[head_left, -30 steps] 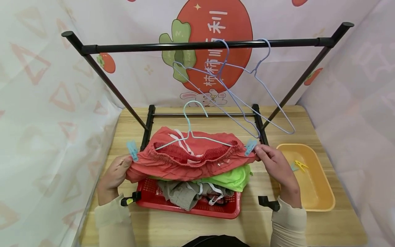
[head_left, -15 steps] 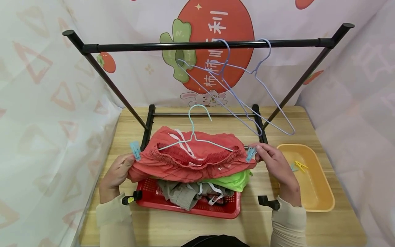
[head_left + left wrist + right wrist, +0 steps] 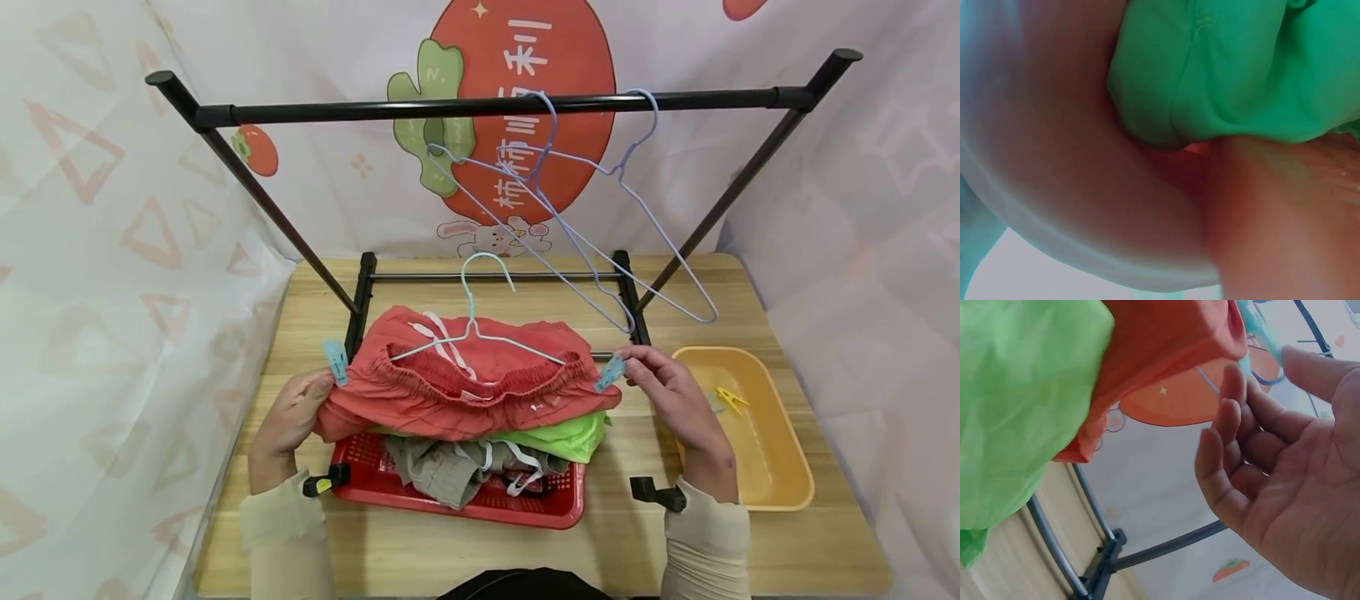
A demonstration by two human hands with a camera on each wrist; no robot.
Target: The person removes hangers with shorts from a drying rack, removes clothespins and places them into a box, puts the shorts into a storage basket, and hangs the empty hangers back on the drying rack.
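Red shorts (image 3: 457, 417) with a gathered waistband and white drawstring are spread above the basket. A light-blue wire hanger (image 3: 472, 327) sits in the waistband, its hook pointing up. One blue clothespin (image 3: 336, 363) is at the left end of the shorts, another blue clothespin (image 3: 611, 373) at the right end. My left hand (image 3: 292, 417) pinches the left edge of the shorts just below its clothespin. My right hand (image 3: 675, 396) holds the right clothespin between thumb and index finger; the other fingers curl loosely in the right wrist view. The left wrist view is blurred.
Under the shorts stands a red basket (image 3: 487, 512) with bright green cloth (image 3: 558, 435) and a grey-beige garment (image 3: 442, 477). A black rack (image 3: 337, 111) rises behind, carrying two purple hangers (image 3: 573, 229). To the right is a yellow tray (image 3: 765, 467) holding a yellow clothespin (image 3: 731, 400).
My left hand has shifted slightly right with the left edge of the shorts and its clothespin. The hanger has moved a little right too. The right clothespin leans more to the right.
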